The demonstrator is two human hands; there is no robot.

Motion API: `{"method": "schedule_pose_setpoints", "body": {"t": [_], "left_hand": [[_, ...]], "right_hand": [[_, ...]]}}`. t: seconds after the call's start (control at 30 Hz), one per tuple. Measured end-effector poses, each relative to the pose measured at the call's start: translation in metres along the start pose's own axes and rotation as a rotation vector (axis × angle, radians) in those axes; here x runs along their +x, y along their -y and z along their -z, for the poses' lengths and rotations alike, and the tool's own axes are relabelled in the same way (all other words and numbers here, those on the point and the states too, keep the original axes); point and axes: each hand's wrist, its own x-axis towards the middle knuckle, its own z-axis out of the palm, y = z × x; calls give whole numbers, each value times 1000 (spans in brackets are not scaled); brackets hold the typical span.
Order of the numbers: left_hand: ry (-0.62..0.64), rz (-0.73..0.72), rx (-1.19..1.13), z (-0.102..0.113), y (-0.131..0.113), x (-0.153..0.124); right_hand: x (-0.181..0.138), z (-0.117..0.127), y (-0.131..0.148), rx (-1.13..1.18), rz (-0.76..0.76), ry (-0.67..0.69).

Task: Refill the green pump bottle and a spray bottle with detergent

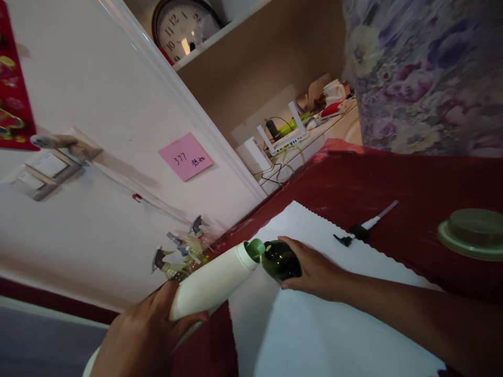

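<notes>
My left hand (137, 335) is closed round the base of a white bottle (212, 283) with a green flip cap (255, 248), tilted so that its mouth points at a small dark green bottle (280, 259). My right hand (314, 272) grips that dark green bottle from the right, over a white cloth (314, 335) spread on the red table (393, 183). The two bottle mouths nearly touch.
A black-and-white pump tube (363, 228) lies on the table at the cloth's edge. A green lid (471, 230) sits at the right. Several spray bottles (181, 254) stand by the white wall. A pink note (185, 156), router (283, 139) and clock (183, 26) are behind.
</notes>
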Motion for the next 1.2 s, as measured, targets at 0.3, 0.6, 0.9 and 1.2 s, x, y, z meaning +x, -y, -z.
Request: {"method": "schedule_pose_setpoints", "body": {"t": [0.3, 0.6, 0.9, 1.2], "left_hand": [[88, 43, 4, 5, -4, 0], [104, 12, 21, 11, -5, 1], [73, -19, 55, 9, -3, 0], [136, -22, 72, 18, -4, 1]], "right_hand": [[0, -1, -2, -11, -13, 16], [-1, 1, 1, -26, 1, 10], [-1, 0, 1, -29, -24, 17], [-1, 0, 1, -30, -25, 31]]}}
